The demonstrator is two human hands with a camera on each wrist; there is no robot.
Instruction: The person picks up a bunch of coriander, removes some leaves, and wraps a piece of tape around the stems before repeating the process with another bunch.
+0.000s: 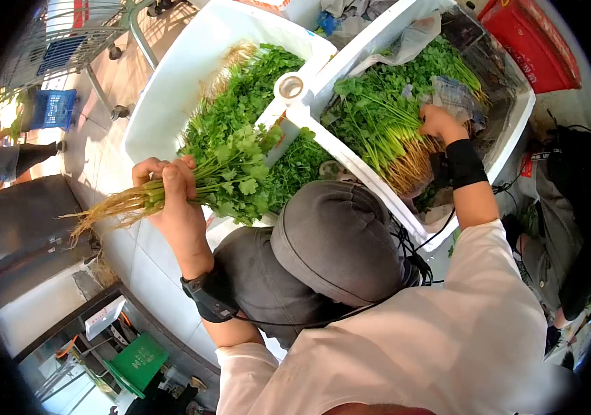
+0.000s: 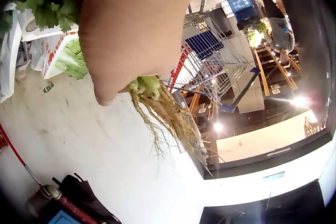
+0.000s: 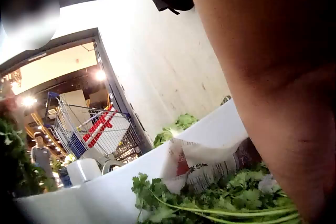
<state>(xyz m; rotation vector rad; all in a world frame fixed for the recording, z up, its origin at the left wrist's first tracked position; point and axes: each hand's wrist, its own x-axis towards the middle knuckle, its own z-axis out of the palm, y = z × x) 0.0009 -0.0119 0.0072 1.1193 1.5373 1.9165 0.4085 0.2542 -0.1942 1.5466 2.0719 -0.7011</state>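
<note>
1. While clasped in the left hand point(image 1: 169, 185), held out at the near-left corner of the left white box point(image 1: 165, 93): one bunch of leafy greens point(image 1: 237, 169), root end pointing out past that corner, leaves hanging over the box.
2. Curled round the stems just above the roots point(image 1: 112, 205), with thumb along the top, in the case of the left fingers; largely hidden by the wrist in the left wrist view.
3. Reaching into the right white box point(image 1: 362, 173), toward its right edge: the right hand point(image 1: 442, 124), touching rooted stems point(image 1: 402, 155). Fingertips lost among the stems and out of sight in the right wrist view; impossible to tell whether pinching or merely resting.
4. Beside that hand, crumpled newspaper point(image 1: 456, 100), partly buried; printed, but too small to read.
5. Heaped inside the left box, more greens point(image 1: 268, 79), covered in part by the held bunch.
6. Set where the two boxes meet, a ring-shaped roll point(image 1: 291, 87).
7. Masking the boxes' near edges, a grey-trousered knee point(image 1: 340, 242).
8. Past the right box's far-right corner, a red container point(image 1: 530, 48) with pale, illegible lettering.
9. Farther off, a green sign point(image 1: 138, 363) with unreadable white characters, and a shopping cart point(image 1: 88, 45), cut off by the dark lens border.
</note>
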